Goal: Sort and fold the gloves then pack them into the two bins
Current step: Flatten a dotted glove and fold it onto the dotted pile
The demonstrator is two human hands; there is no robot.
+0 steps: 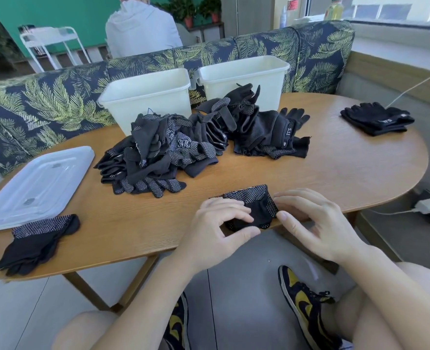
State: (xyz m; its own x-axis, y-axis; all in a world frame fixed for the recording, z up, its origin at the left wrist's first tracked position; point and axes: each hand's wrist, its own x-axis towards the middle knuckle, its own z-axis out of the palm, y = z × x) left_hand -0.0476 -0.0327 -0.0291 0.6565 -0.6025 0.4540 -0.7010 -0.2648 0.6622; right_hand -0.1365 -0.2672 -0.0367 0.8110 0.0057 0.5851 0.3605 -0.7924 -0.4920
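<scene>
Near the table point(335, 178) edge, the left hand point(216, 231) pinches a dotted glove point(253, 210) to fold it; the right hand point(310, 223), fingers loosely curled, steadies its side; both bins point(145, 94) wait beyond the table's pile point(183, 142)

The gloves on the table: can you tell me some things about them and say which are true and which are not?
1. Both hands, left hand and right hand, are on a dotted glove at the table's near edge. True.
2. The big glove pile sits inside the bins. False: it lies on the table in front of the two white bins.
3. A clear lid lies on the table's left side. True.
4. The lid covers one bin. False: both bins are open.
5. A small stack of black gloves sits apart at the far right. True.
</scene>
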